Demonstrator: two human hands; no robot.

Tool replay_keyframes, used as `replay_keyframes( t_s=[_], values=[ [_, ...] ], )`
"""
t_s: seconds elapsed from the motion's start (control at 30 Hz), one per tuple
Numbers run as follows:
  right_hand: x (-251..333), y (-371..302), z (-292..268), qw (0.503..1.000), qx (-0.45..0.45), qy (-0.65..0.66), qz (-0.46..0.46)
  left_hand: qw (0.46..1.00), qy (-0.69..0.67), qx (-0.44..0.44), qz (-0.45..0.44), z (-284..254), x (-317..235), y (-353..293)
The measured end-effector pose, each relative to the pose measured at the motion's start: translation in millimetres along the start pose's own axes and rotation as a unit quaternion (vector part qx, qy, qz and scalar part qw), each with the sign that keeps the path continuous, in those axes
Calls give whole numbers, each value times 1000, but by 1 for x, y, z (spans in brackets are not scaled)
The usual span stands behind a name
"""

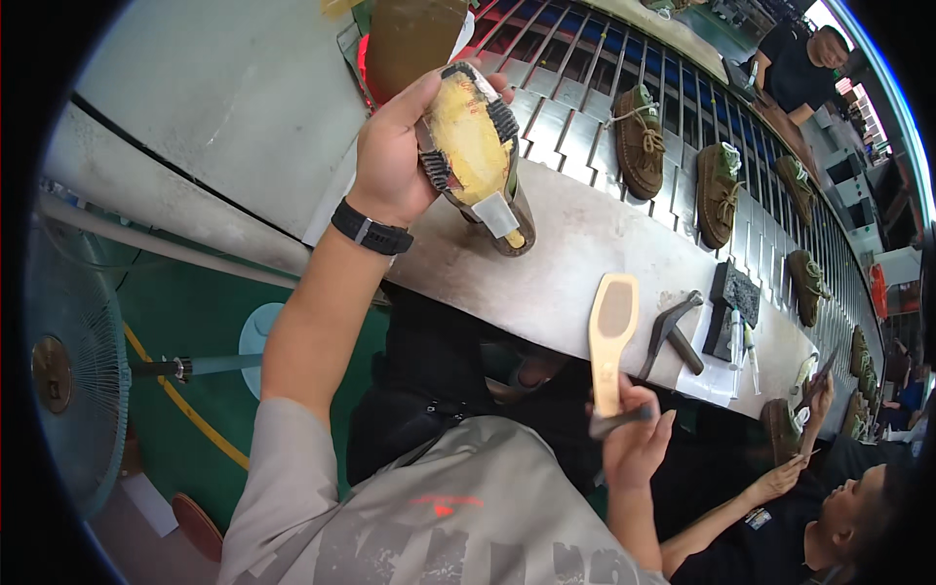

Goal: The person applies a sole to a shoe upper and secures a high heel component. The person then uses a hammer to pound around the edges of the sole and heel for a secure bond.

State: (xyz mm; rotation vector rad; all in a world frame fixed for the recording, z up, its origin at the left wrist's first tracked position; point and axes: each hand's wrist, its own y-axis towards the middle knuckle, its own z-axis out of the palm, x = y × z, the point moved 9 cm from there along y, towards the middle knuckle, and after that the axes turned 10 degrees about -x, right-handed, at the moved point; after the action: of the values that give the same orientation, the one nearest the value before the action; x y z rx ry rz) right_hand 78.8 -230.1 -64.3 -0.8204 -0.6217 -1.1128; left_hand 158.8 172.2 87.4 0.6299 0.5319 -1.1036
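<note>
At the bench's left part, my left hand (pixel 395 146) grips a brown shoe (pixel 473 136) with its rough yellow underside facing me. Black ridged strips run along the shoe's edges, and a pale rectangular piece crosses its lower part. Lower right, in front of the bench edge, my right hand (pixel 636 434) is closed round the narrow end of a beige insole (pixel 612 336) with a brown patch. A dark, curved object (pixel 621 420) also sits in its fingers; its kind is not clear. Nearby on the bench lies a hammer-like tool (pixel 675 336).
A black block (pixel 731 304) and white pen-like sticks (pixel 749 349) lie on paper. Beyond the metal bench (pixel 575 229), a slatted conveyor (pixel 585 107) carries several brown shoes (pixel 639 146). A co-worker (pixel 819 517) handles a shoe at right; another person (pixel 795 68) sits across. A fan (pixel 68 370) stands left.
</note>
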Motion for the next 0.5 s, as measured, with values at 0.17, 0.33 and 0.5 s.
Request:
replay_keyframes(
  t_s=[0.17, 0.33, 0.5],
  values=[
    [-42, 8, -2, 978, -15, -94, 186, 996, -38, 34, -75, 42, 28, 0],
    [8, 31, 60, 996, 65, -67, 11, 991, 90, 71, -65, 79, 63, -27],
    [37, 9, 145, 966, 199, -147, -76, 974, 169, 144, -51, 105, 72, -56]
  ],
)
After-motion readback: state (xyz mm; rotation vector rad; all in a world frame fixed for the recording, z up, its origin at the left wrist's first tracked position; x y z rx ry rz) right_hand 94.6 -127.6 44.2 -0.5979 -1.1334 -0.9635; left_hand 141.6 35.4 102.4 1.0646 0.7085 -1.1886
